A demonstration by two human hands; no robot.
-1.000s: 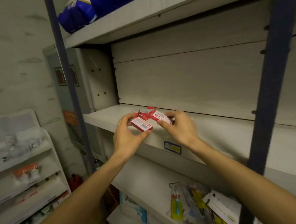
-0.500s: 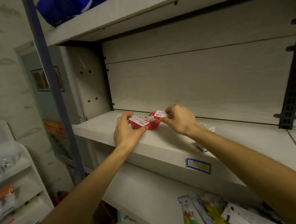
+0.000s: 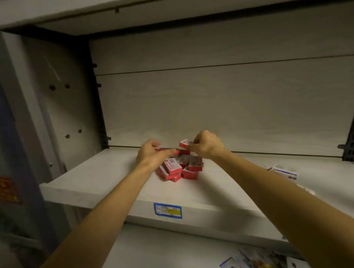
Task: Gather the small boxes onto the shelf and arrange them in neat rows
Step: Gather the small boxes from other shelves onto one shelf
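From the head camera, both bare arms are reaching up and forward onto the middle shelf (image 3: 103,184); a loose heap of small red boxes (image 3: 180,168) is lying on the shelf board, a little back from its front edge, tumbled at mixed angles rather than sitting in rows. The left hand (image 3: 152,155) is hovering at the far left side of the heap, fingers curled over a red box there (the hand is blurred, so how firmly it is gripping is hard to read); its thumb is stretching right along the top of the pile. The right hand (image 3: 206,147) is sitting just above and behind the heap, fingers curled tight, thumb and fingertips pinching a single red box with a white label (image 3: 186,143); that box is being held clear of the pile, tilted, just left of the knuckles. Further right on the same shelf, well apart from the red heap, a white box with dark print (image 3: 284,171) is lying flat, partly hidden by the right forearm. A blue-bordered price tag (image 3: 168,210) is sticking to the shelf's front lip, below the heap; on the lower shelf, at the bottom right, blurred carded packets (image 3: 260,265) are lying fanned out.
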